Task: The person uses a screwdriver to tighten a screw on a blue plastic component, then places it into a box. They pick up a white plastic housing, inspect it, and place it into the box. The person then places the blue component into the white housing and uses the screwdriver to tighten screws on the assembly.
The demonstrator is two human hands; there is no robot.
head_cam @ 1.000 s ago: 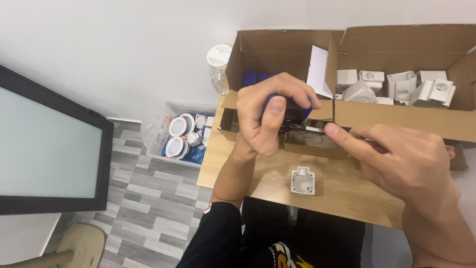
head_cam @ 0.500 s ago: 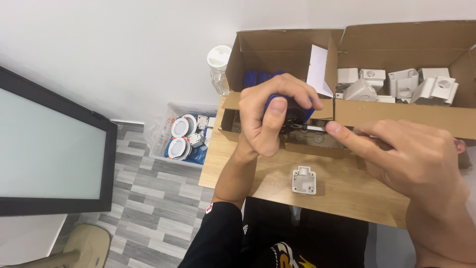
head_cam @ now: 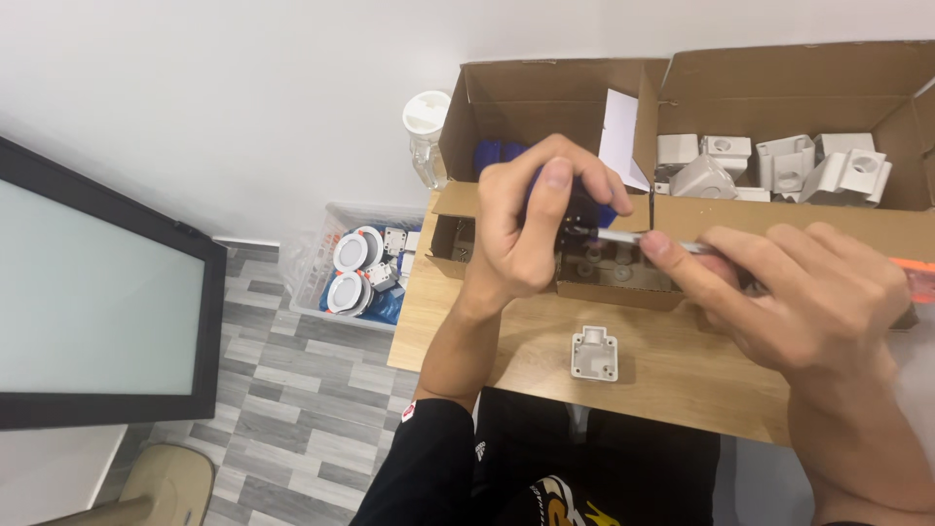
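Observation:
My left hand (head_cam: pixel 531 229) is closed around a small dark blue part (head_cam: pixel 581 209), held above the near wall of a cardboard box (head_cam: pixel 506 88). My right hand (head_cam: pixel 804 292) grips a screwdriver (head_cam: pixel 623 236) with an orange handle end (head_cam: pixel 916 278); its metal tip meets the blue part. A white plastic mount (head_cam: pixel 594 353) lies on the wooden table (head_cam: pixel 672 375) just below both hands.
A second cardboard box (head_cam: pixel 779 83) at the right holds several white plastic parts (head_cam: pixel 779 161). More blue parts (head_cam: pixel 492 153) sit in the left box. A clear bin of round white lamps (head_cam: pixel 355 268) and a lidded jar (head_cam: pixel 426 131) stand left of the table. A dark screen (head_cam: pixel 88 302) is at far left.
Both hands stay nearly in place on the blue part and the screwdriver. The view has shifted slightly.

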